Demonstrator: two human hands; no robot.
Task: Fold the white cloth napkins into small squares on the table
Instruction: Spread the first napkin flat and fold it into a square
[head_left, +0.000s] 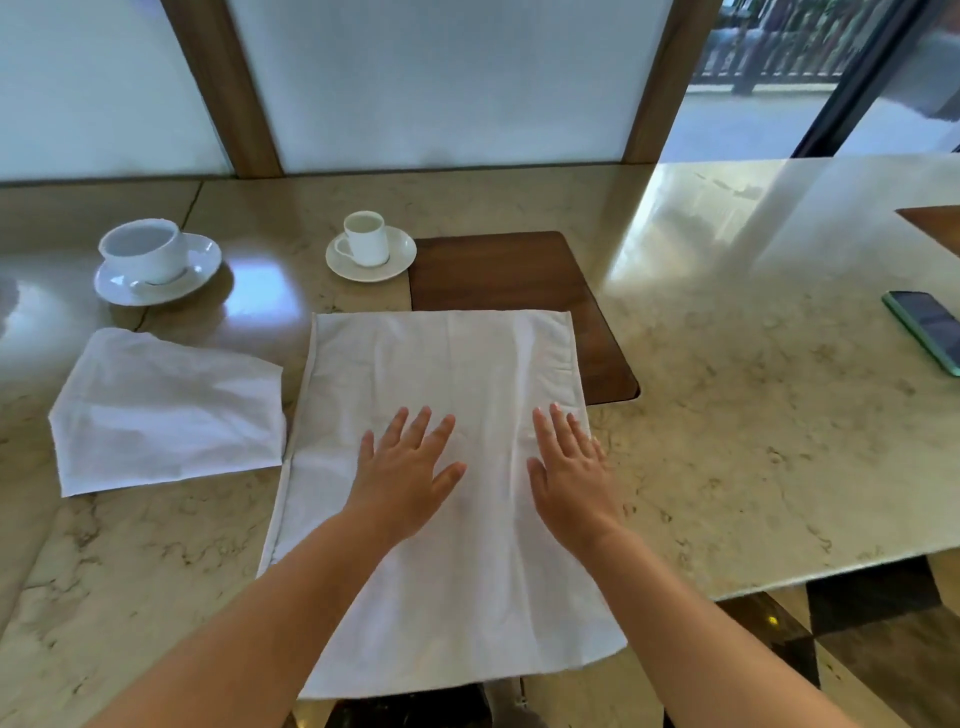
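At desk centre, near side: white napkin (447, 467) spread flat, long axis running near-far. Its near edge hangs just past the desk (753, 426) rim; its far-right corner overlaps a brown wooden inset (509, 270). Left edge shows a narrow folded hem strip. Left hand (402, 478) and right hand (569, 478) lie palm-down on the napkin's middle, fingers (441, 431) straight and spread apart, pressing flat, gripping nothing. Right hand sits just inside the napkin's right edge. Second napkin (166, 410) lies crumpled to the left, its right edge touching or just beside the main one, cannot tell which. Far left: large cup on saucer (150, 260). Far centre: small cup on saucer (370, 249), saucer rim touching the inset's left edge. Phone (927, 327) far right, well apart. Bare marble between napkin and phone gives open room on the right.
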